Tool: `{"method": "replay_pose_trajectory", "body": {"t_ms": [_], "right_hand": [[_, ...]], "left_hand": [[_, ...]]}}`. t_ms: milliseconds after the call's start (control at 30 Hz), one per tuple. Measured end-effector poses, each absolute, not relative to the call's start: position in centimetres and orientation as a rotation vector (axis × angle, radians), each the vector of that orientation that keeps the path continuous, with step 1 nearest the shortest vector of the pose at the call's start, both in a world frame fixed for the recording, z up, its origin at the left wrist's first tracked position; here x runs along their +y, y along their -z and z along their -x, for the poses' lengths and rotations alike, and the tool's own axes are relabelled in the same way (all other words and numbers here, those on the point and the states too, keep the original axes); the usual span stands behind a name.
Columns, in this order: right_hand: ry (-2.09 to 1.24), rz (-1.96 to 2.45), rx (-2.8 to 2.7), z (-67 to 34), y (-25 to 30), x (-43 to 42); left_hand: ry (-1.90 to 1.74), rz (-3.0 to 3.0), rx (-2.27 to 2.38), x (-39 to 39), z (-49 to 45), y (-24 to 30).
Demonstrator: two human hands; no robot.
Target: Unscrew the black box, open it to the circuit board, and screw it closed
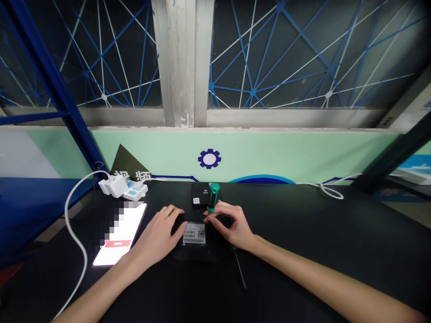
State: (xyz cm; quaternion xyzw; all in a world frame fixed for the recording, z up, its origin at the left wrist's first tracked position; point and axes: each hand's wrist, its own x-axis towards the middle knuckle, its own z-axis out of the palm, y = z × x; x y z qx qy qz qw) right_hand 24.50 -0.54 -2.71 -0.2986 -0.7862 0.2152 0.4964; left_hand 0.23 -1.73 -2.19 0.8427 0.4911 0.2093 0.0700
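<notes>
Black flat box (195, 251) lies at lower centre of the frame on a dark desk (319, 233), its white label (194, 233) facing up and its edges partly hidden by both hands. The left hand (156, 235) rests on its left side, fingers loosely curved, not clenched. The right hand (230, 223) arches over its upper right, fingertips (208, 218) just beside the label; whether they pinch anything small, I cannot tell. Just above stand a green-handled screwdriver (213, 197) and a smaller black box (201, 194). A thin metal shaft (240, 269) runs out from beneath the right hand. To the left lie a phone (116, 251), its screen partly pixelated, and a power strip (136, 190) with a white charger (114, 185).
</notes>
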Motion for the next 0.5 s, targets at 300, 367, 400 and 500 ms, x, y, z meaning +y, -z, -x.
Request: {"method": "replay_pose_trajectory", "body": {"t_ms": [300, 367, 400, 500], "right_hand": [[-0.507, 0.739, -1.877, -24.36, 2.79, -0.59], [-0.503, 0.746, -1.865, -24.33, 2.85, -0.55], [-0.501, 0.749, -1.859, -24.31, 2.9, -0.52], [-0.489, 0.759, -1.844, -24.28, 3.07, -0.43]], "left_hand": [[-0.603, -2.518, 1.487, -1.77, -0.24, 2.06], [-0.612, -2.517, 1.489, -1.79, -0.25, 2.02], [-0.614, -2.517, 1.49, -1.79, -0.26, 2.01], [-0.606, -2.51, 1.5, -1.79, -0.29, 1.96]]}}
